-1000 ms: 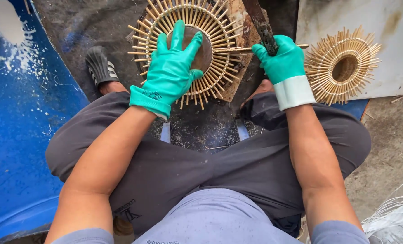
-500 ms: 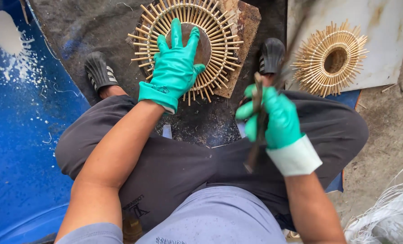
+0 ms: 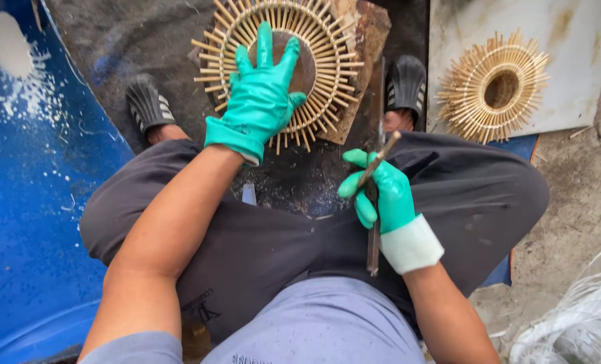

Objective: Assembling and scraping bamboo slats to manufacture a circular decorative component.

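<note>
My left hand point(image 3: 262, 98), in a green glove, lies flat with fingers spread on a round sunburst frame of bamboo sticks point(image 3: 327, 57). The frame rests on a rusty wooden block point(image 3: 362, 40) on the ground between my feet. My right hand point(image 3: 380, 192), also gloved in green, grips a long dark blade point(image 3: 376, 138) above my right thigh; the blade runs roughly upright past the hand. A thin stick point(image 3: 381, 156) crosses the right hand's fingers.
A second finished sunburst frame point(image 3: 492, 91) lies on a pale board point(image 3: 583, 47) at the right. A blue plastic drum point(image 3: 24, 182) stands at the left. Black sandals point(image 3: 148, 104) are on my feet. White strands point(image 3: 583, 317) pile at the lower right.
My right hand has drawn the blade back from the block toward my right thigh. My left hand stays pressed on the frame.
</note>
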